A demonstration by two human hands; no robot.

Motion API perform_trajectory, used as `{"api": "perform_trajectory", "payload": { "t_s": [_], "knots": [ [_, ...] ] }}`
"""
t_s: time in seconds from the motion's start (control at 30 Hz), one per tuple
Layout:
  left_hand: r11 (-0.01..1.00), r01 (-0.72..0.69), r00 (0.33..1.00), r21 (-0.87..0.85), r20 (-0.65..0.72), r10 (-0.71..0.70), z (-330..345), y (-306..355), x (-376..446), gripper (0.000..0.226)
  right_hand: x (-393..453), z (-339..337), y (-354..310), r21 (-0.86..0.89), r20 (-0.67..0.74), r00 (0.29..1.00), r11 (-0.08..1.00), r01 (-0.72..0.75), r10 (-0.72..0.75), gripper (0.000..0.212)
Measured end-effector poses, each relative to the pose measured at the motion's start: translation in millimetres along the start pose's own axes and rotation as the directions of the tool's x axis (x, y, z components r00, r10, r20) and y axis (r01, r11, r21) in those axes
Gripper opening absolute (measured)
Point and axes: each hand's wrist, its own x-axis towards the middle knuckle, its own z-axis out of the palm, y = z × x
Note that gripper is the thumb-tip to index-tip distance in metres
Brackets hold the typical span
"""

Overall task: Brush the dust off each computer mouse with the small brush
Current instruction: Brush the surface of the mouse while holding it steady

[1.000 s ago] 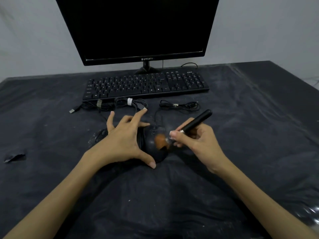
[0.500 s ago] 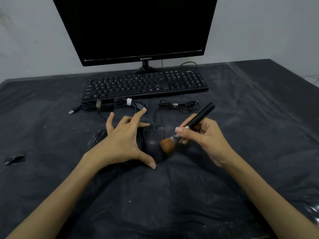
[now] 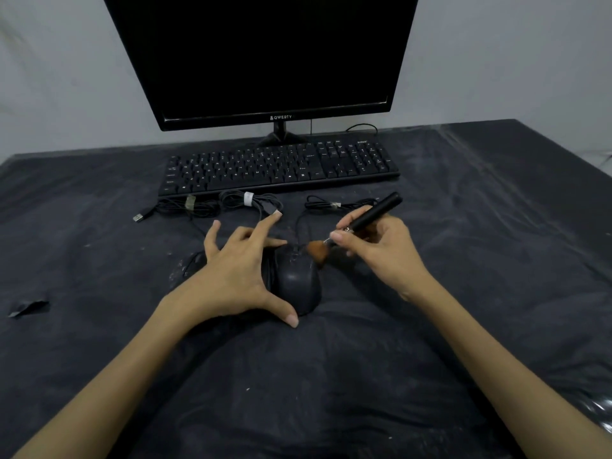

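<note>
Head view: my right hand [image 3: 387, 250] pinches the small brush [image 3: 361, 220] between thumb and curled fingers, black handle angled up and away toward the keyboard [image 3: 278, 167], orange bristles touching the front right edge of the black mouse [image 3: 296, 279]. My left hand [image 3: 238, 270] is spread wide, fingers straight, thumb against the mouse's near edge, index finger at its front, palm at its left side, bracing it. A second mouse [image 3: 195, 260] peeks out left of my left hand, mostly hidden. Bundled cables [image 3: 231, 203] lie beyond the fingers, before the keyboard. Monitor [image 3: 265, 58] behind, dusty black table cover [image 3: 99, 326].
</note>
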Motion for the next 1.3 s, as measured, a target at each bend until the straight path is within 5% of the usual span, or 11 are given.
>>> {"api": "perform_trajectory", "payload": {
  "t_s": [0.1, 0.2, 0.37, 0.5, 0.6, 0.77, 0.83, 0.93, 1.03, 1.2, 1.3],
  "knots": [
    [1.000, -0.004, 1.000, -0.004, -0.002, 0.004, 0.2, 0.2, -0.2, 0.149, 5.7, -3.5, -3.9, -0.093, -0.170, 0.984, 0.995, 0.034, -0.050, 0.011],
    [1.000, -0.005, 1.000, -0.003, 0.002, 0.005, 0.2, -0.4, 0.7, 0.149, 2.6, 0.4, -8.1, 0.135, -0.036, 0.999, 0.991, 0.005, 0.000, 0.010],
    [1.000, -0.002, 1.000, -0.015, 0.002, 0.002, 0.3, -0.1, -0.5, 0.149, 7.4, 0.1, -6.2, -0.204, -0.104, 0.993, 0.978, 0.033, -0.055, 0.009],
    [1.000, 0.004, 1.000, 0.001, 0.005, -0.004, -0.2, 1.8, -0.7, 0.149, 3.2, 3.6, -14.9, 0.069, 0.027, 0.999, 0.997, 0.024, -0.026, 0.011],
    [1.000, 0.006, 1.000, -0.004, 0.008, -0.006, -0.3, 1.6, -1.0, 0.149, 7.2, 4.2, -12.0, -0.256, 0.022, 0.998, 0.964, 0.067, -0.063, 0.009],
    [1.000, 0.007, 1.000, 0.001, 0.009, -0.007, -0.4, 1.6, -0.2, 0.149, 2.3, 4.0, -21.0, -0.071, -0.001, 0.996, 0.994, 0.089, -0.089, 0.011],
    [1.000, 0.004, 1.000, 0.002, 0.006, -0.004, 0.1, 1.7, -0.3, 0.149, -2.1, 5.1, -16.7, -0.148, 0.099, 0.993, 0.986, 0.074, -0.060, 0.010],
    [1.000, 0.002, 1.000, -0.002, 0.002, -0.002, 0.6, 0.4, -1.1, 0.150, 2.1, -2.1, -8.6, -0.342, -0.039, 0.995, 0.937, 0.077, -0.097, 0.009],
    [1.000, -0.003, 1.000, -0.002, -0.003, 0.003, 0.8, -0.6, -0.9, 0.150, -1.4, -5.2, -8.3, -0.149, -0.050, 0.997, 0.988, 0.049, -0.057, 0.010],
    [1.000, -0.002, 1.000, -0.017, -0.007, 0.002, 1.2, -1.0, -0.6, 0.149, -18.0, -18.5, -18.4, 0.019, 0.331, 0.939, 0.994, -0.106, 0.094, 0.015],
    [1.000, -0.007, 1.000, -0.020, -0.008, 0.007, 1.2, -0.1, -1.1, 0.149, -15.0, -28.7, -23.4, 0.065, 0.217, 0.975, 0.996, -0.066, 0.050, 0.013]
  ]
}}
